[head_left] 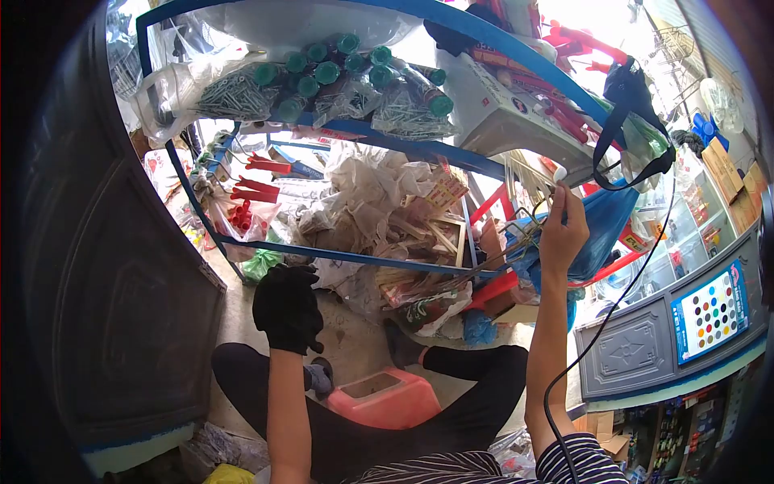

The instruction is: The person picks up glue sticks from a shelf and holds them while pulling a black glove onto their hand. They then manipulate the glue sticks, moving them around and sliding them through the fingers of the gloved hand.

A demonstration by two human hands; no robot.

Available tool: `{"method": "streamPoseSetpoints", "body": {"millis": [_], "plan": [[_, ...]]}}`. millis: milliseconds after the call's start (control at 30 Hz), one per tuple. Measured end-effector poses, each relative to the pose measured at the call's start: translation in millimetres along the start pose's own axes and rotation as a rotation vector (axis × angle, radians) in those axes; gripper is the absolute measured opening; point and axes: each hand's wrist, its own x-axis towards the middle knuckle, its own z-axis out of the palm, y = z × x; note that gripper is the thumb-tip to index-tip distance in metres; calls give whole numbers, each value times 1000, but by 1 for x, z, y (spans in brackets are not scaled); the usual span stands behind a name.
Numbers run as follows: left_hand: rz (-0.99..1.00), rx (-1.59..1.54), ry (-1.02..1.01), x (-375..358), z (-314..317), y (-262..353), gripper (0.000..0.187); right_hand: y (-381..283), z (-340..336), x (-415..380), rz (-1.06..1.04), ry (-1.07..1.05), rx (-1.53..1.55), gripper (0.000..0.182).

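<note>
My left hand (288, 310), in a black knit glove, hangs just in front of the blue shelf frame's lower bar. Its thumb stands apart from its loosely bent fingers, and I see nothing in it. My bare right hand (563, 230) is raised on the right, with thumb and fingertips pinched at a small white round-ended piece (559, 173). Beside that hand are thin pale sticks (528, 179), bent metal rods (524, 234) and a blue plastic bag (592, 230). What the small white piece is, I cannot make out.
On the blue metal shelf (322, 254) lie bags of screws (235, 95), green-capped tubes (326, 73) and crumpled plastic bags (363, 189). A red plastic stool (385, 401) stands between my legs. A black cable (601, 339) runs along my right arm. Dark panels (129, 266) stand at left.
</note>
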Motion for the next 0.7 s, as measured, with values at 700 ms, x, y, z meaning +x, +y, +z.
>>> {"method": "streamPoseSetpoints", "body": {"millis": [700], "plan": [[-10,332,-68,11,-8,-22,35,-109,-11,-4,-75,-173,244,11]]}}
